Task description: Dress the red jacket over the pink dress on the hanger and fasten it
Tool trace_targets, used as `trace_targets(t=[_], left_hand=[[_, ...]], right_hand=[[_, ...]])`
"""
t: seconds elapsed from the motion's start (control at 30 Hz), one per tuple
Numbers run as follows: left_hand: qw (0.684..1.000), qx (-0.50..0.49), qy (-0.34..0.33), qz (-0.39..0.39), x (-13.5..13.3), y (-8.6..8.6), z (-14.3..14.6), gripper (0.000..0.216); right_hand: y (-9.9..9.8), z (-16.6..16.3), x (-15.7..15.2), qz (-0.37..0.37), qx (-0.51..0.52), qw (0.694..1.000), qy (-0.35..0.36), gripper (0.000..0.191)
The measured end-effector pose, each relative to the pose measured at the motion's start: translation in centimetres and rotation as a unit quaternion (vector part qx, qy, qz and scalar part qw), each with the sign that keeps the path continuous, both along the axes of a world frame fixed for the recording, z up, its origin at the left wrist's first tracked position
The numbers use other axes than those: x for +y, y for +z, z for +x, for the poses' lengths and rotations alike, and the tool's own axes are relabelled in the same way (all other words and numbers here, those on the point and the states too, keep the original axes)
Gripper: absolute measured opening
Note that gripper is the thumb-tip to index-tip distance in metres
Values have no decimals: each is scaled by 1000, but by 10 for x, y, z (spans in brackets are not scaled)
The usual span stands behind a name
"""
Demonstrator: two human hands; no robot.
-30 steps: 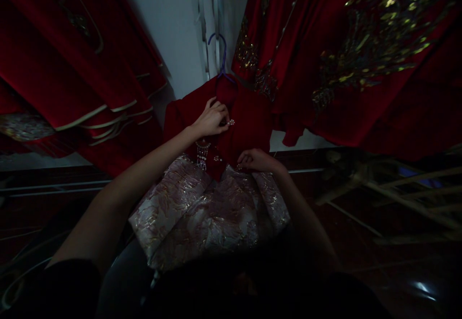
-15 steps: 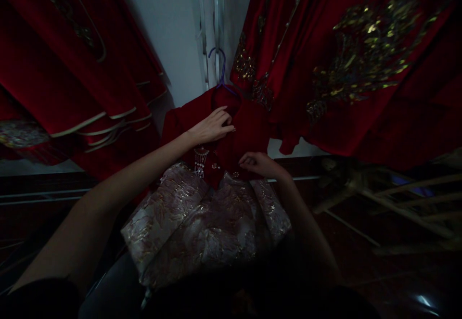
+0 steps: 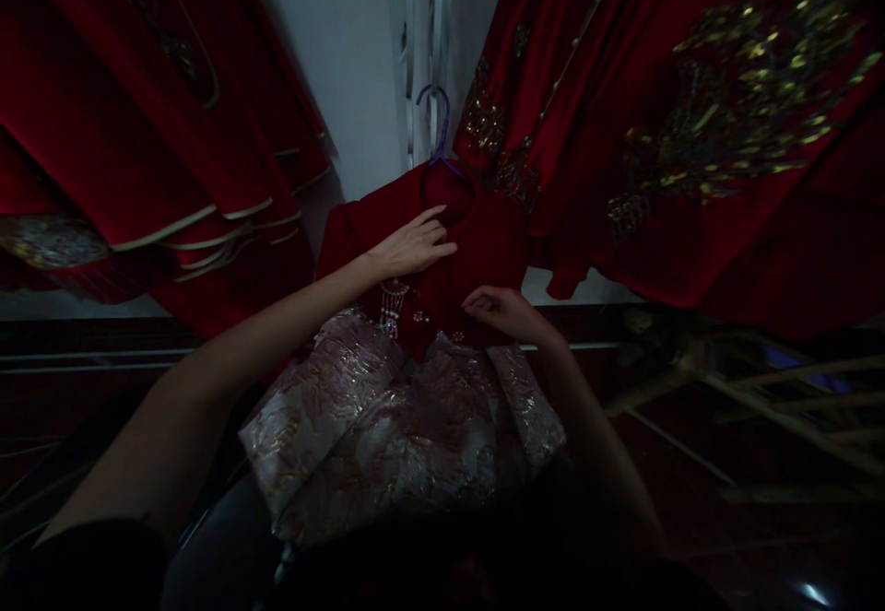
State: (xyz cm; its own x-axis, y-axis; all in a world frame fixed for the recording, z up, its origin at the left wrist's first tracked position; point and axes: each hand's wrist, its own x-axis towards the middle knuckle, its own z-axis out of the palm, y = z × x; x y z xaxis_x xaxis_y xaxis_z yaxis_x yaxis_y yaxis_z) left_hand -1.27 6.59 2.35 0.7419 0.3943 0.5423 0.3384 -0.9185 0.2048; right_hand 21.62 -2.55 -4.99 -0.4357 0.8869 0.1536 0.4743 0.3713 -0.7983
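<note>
A red top (image 3: 490, 242) hangs on a purple hanger (image 3: 442, 127), over a pale brocade skirt (image 3: 394, 427) with metallic threads. My left hand (image 3: 411, 244) lies across the front of the top just below the neckline, palm down, its fingers partly bent and apart. Lower on the other side, my right hand (image 3: 504, 309) has its fingers curled together against the top's front; whatever they may pinch is hidden. Between and below the hands are a beaded tassel ornament (image 3: 391, 307) and small sparkling flower-shaped trims (image 3: 420, 316).
Red garments with pale piping (image 3: 207, 159) hang at the left. To the right, another red garment (image 3: 664, 252) carries gold sequin embroidery. Behind the hanger stand a white panel (image 3: 332, 49) and metal bars (image 3: 437, 30). A blurred wooden frame (image 3: 774, 399) stands at lower right.
The whole view has shifted, so the clothes appear slightly further right. Both hands keep nearly the same places on the red top; the left hand's fingers look a little more stretched.
</note>
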Motion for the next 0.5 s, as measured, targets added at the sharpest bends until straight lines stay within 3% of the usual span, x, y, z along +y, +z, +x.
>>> trace_targets(t=[0.13, 0.23, 0.3, 0.4, 0.5], left_hand=[[980, 144, 75, 117, 0, -3, -1, 23], [933, 276, 172, 154, -4, 3, -1, 32], [898, 344, 230, 150, -10, 8, 0, 33], [857, 416, 284, 113, -19, 11, -2, 26], [849, 408, 327, 80, -19, 4, -16, 23]], right_hand=[[14, -8, 12, 80, 111, 987, -81, 24], [34, -22, 34, 132, 206, 956, -164, 29], [46, -41, 51, 133, 250, 945, -163, 38], [58, -76, 69, 87, 246, 960, -103, 65], [59, -102, 74, 83, 169, 965, -181, 85]])
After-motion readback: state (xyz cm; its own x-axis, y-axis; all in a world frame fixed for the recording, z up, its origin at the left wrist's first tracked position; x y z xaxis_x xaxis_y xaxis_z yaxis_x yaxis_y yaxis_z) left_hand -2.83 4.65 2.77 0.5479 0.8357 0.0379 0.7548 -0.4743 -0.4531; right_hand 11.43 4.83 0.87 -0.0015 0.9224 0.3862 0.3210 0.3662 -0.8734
